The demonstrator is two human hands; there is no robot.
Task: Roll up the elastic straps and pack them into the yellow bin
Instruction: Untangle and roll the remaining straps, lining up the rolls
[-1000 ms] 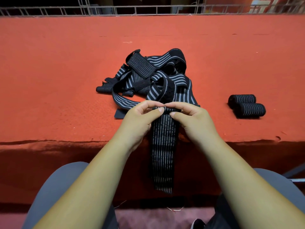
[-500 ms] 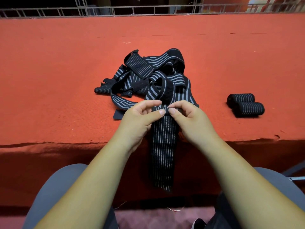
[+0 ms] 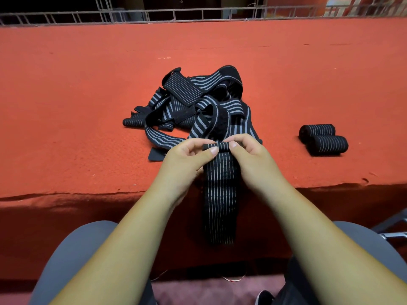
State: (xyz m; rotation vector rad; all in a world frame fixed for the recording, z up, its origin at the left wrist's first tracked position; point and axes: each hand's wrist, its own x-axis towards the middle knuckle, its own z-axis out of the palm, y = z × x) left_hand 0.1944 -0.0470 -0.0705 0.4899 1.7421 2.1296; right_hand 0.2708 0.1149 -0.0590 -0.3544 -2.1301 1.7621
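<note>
One ribbed black strap (image 3: pixel 220 194), thinly striped, is hanging flat over the table (image 3: pixel 77 117) edge, just on the near side of the pile (image 3: pixel 198 102). Left hand (image 3: pixel 187 160) and right hand (image 3: pixel 253 160) are each pinching its rolled top end between thumb and curled fingers. Two finished rolls (image 3: pixel 323 139) are lying touching each other, well right of the pile, on fuzzy red felt. A wire rail (image 3: pixel 198 14) is running far behind the pile.

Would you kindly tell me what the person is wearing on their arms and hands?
Nothing visible: the left hand and right hand are ungloved, with no rings or watch, and both forearms show no sleeves. The fingernails are short.
</note>
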